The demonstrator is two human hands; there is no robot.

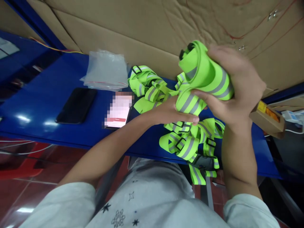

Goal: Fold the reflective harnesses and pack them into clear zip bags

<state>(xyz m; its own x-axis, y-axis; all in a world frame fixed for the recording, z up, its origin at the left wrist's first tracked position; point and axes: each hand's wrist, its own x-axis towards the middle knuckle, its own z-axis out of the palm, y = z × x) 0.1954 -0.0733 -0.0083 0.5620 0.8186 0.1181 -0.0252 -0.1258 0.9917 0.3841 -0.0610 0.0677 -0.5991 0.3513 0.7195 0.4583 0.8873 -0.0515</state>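
A neon-green reflective strap (209, 76) with grey stripes is rolled into a thick bundle, and my right hand (237, 82) wraps round it from the right. Black buckle parts show at the roll's upper left end. Lower down, my left hand (173, 110) pinches a striped fold of the same neon webbing between thumb and fingers. Beneath my hands, more reflective straps (187, 145) with black buckles lie in a tangle, some hanging over the table's front edge. Another bunched strap (147, 82) sits behind my left hand.
On the blue table (42, 95) are a stack of clear plastic bags (106, 69), a black phone (76, 106) and a lit phone (118, 110) with a blurred screen. Cardboard (133, 31) lines the back. A small open carton (268, 118) stands at the right.
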